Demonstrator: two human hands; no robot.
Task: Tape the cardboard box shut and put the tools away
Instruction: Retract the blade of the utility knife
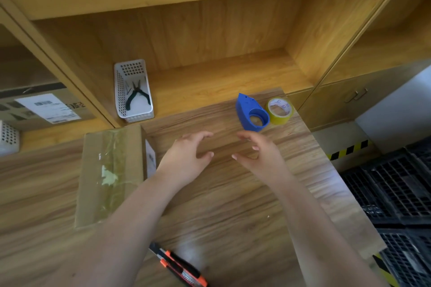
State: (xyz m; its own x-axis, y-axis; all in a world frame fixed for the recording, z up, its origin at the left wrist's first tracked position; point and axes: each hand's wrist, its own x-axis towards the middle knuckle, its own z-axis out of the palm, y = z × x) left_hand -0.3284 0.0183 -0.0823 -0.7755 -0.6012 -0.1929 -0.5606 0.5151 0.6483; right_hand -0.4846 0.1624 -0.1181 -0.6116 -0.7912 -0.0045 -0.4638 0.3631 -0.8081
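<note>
Empty grips [186,158] [258,154] before blue dispenser [250,112], tape roll [278,109]

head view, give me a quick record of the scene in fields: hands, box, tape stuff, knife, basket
left hand: open, empty, over the table
right hand: open, empty, over the table
box: left of the hands, top flaps closed, tape along the seam
dispenser: blue, on the table beyond the right hand
tape roll: right of the dispenser, close beside it
knife: orange and black, on the table near the bottom edge
basket: white, on the shelf, pliers inside
</note>
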